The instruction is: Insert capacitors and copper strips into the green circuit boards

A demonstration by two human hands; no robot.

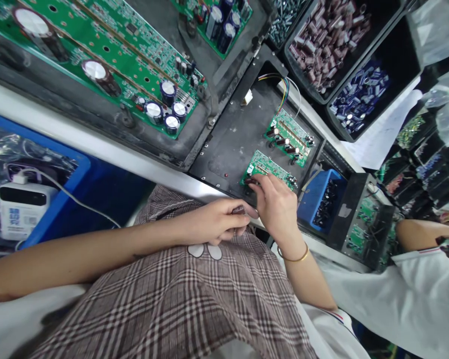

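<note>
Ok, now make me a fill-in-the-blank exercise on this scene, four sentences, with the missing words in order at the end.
1. The left hand holds a small cylindrical part coloured ____.
2. The right hand reaches over a circuit board coloured ____.
3. The foreground arm wearing a gold bangle is the person's ____ one.
4. The bin of dark parts just right of the right hand in the picture is coloured ____.

Missing words: brown; green; right; blue.

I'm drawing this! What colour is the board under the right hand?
The board is green; the head view shows it best.
</note>
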